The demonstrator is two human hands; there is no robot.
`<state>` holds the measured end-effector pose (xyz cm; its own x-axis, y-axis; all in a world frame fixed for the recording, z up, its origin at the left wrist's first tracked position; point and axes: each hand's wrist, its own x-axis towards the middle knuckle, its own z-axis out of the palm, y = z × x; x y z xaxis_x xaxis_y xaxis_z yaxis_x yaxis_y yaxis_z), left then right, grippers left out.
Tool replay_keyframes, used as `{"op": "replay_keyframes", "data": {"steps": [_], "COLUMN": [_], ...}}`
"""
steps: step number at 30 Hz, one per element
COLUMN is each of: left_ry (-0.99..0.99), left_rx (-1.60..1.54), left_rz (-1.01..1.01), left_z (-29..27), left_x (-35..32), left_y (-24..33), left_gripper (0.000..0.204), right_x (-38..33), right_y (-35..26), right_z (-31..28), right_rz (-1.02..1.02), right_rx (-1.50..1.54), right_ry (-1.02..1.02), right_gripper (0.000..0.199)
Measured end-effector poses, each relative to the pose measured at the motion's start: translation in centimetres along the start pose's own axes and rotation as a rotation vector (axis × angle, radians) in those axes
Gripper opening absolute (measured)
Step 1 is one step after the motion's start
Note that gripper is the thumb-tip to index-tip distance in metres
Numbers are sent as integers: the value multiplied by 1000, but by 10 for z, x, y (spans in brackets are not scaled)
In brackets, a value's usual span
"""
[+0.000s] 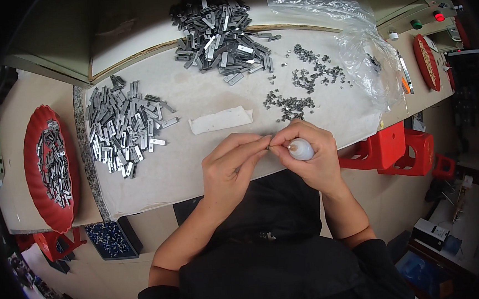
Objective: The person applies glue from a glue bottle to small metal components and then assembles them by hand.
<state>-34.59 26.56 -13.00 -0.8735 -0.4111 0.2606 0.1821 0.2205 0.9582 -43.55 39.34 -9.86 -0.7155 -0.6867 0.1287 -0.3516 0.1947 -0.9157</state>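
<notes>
The left hand (pixel 231 167) pinched a tiny part; the right hand (pixel 308 153) gripped a small white bottle (pixel 300 149); big piles of metal pieces (pixel 120 127) remained, seemingly much work left

Pale worktable (pixel 325 110), red plastic stools (pixel 395 147), tan floor (pixel 92 271)

Left hand (pixel 230 164) and right hand (pixel 306 147) meet fingertip to fingertip over the table (pixel 196 169) edge (right hand grips a small white bottle (pixel 301 149)).
</notes>
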Motion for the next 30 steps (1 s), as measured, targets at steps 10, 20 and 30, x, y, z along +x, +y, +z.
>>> {"op": "replay_keyframes", "data": {"steps": [10, 20, 30], "left_ry": [29, -30, 18], "left_rx": [-62, -118, -81], "left_rz": [-96, -71, -40], "left_z": [-3, -5, -3], "left_x": [0, 0, -1], "left_y": [1, 2, 0], "left_gripper": [19, 14, 16], "right_x": [-7, -9, -8], "right_y": [-3, -2, 0], "right_z": [13, 17, 15], "right_rz": [50, 340, 380], "right_rx": [93, 507, 491], "right_ry": [160, 116, 59], "right_gripper": [12, 6, 6]}}
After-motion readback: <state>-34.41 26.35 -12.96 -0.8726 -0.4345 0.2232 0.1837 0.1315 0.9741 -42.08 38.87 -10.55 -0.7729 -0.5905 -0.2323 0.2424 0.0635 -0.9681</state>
